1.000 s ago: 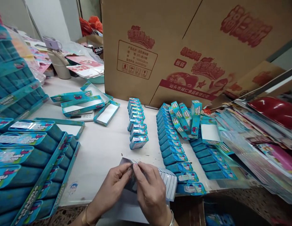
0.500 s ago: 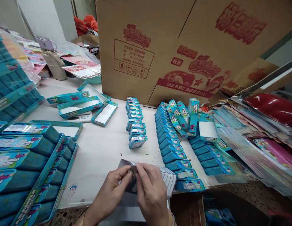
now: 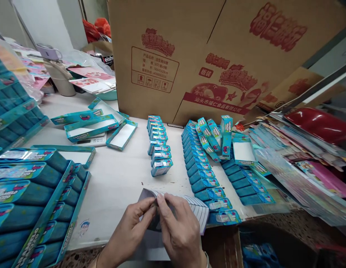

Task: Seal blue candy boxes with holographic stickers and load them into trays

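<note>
Both hands work close together at the table's front edge on a bent sheet [image 3: 198, 210] with a grey side and a white side ruled with dark lines. My left hand [image 3: 129, 232] pinches its near edge between thumb and forefinger. Right beside it, my right hand [image 3: 181, 232] has its fingers bent together at the same edge; whatever its fingertips hold is hidden. Beyond the hands, a row of small blue tubs [image 3: 161, 167] stands on the table. To the right runs a longer row of blue tubs [image 3: 205, 184], its nearest ones close to the sheet.
Blue display trays full of tubs [image 3: 63, 201] fill the left side. Flat blue trays [image 3: 122, 136] lie behind them. A large cardboard box [image 3: 178, 74] closes off the back. Stacked printed sheets [image 3: 284, 175] and an open box [image 3: 262, 255] are on the right.
The view has shifted slightly. My right forefinger has straightened and moved a little left toward the left fingertips. Both hands stay at the sheet.
</note>
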The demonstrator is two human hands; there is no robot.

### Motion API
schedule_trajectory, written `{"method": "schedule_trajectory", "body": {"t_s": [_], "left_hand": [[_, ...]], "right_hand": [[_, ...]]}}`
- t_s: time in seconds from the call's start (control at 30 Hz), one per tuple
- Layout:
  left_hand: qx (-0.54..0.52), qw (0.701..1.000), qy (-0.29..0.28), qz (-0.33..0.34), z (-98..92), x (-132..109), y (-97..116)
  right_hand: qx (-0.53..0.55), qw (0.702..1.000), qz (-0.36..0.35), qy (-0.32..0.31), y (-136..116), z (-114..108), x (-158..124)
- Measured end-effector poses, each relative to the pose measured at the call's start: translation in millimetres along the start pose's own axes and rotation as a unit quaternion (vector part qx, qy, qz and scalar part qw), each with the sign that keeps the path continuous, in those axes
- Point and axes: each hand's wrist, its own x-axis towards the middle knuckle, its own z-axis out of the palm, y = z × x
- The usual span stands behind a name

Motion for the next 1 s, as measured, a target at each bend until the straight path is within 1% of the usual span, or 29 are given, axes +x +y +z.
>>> {"method": "schedule_trajectory", "body": {"t_s": [0.27,0.43,0.53,0.67,0.77,0.93,1.0], "left_hand": [[-0.015,1.0,0.005,-0.005,-1.2,0.0,-1.0],[-0.028,0.999,-0.004,-0.016,-2.0,0.1,-2.8],[-0.045,0.998,-0.013,-0.03,-1.6,-1.1,-3.8],[-0.076,0.997,-0.002,-0.033,-0.1,-1.8,-1.7],[-0.087,0.996,0.006,-0.034,1.3,-0.4,1.6],[-0.102,0.994,0.014,-0.046,3.1,1.3,3.3],[-0.103,0.993,0.016,-0.048,3.5,1.6,2.2]], "right_hand": [[-0.014,0.999,-0.032,0.012,-1.3,0.3,-5.2],[0.027,0.999,-0.021,0.041,-2.5,1.4,-2.2],[0.031,0.998,-0.009,0.059,-3.6,2.4,-0.2],[-0.007,0.999,0.031,0.044,-8.7,5.5,-6.4],[-0.033,0.997,0.051,0.047,-14.4,7.3,-15.3],[-0.074,0.996,0.057,0.007,-21.2,2.7,-24.4],[-0.084,0.995,0.054,0.005,-22.6,0.3,-25.5]]}}
